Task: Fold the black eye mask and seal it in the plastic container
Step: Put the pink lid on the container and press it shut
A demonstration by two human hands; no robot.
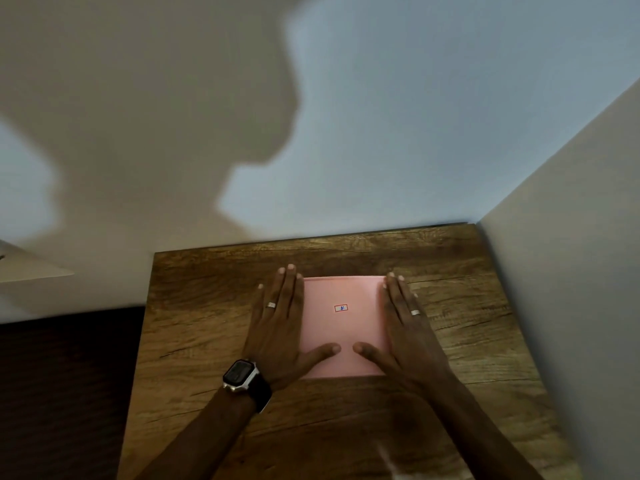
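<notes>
A pink sheet [343,327] with a small red-framed label at its middle lies flat on the wooden table [207,306]. My left hand [280,327] rests palm down on the sheet's left edge, fingers straight, thumb on the pink surface. My right hand [405,330] lies the same way on the right edge, its thumb pointing toward the left thumb. Both hands wear a ring; the left wrist carries a black watch. No black eye mask and no plastic container are in view.
The table stands in a corner: a white wall [381,133] behind it and another wall [571,271] along its right side. A dark surface [62,393] lies left of the table. A pale ledge [31,265] juts in at far left.
</notes>
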